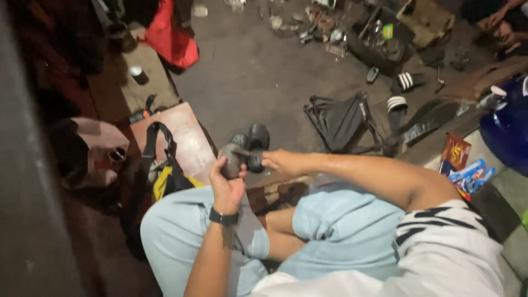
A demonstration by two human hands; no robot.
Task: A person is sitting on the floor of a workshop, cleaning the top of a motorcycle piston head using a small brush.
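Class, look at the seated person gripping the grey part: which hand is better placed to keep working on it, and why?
The right hand, probably. The left hand is wrapped around the grey part, holding it up, so it is occupied. The right hand's fingers reach in at the part's top with a thin tool, beside the black cylindrical piece.

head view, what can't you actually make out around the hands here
- Grey part in the left hand: blurred and wrapped by the fingers, so its kind is unclear.
- Right hand: its fingertips are blurred, so any grip on the thin tool is unclear.
- Dark round piece: dim, with its lower part behind the hands.
- Clutter on the floor at the top edge: too small and cut off.
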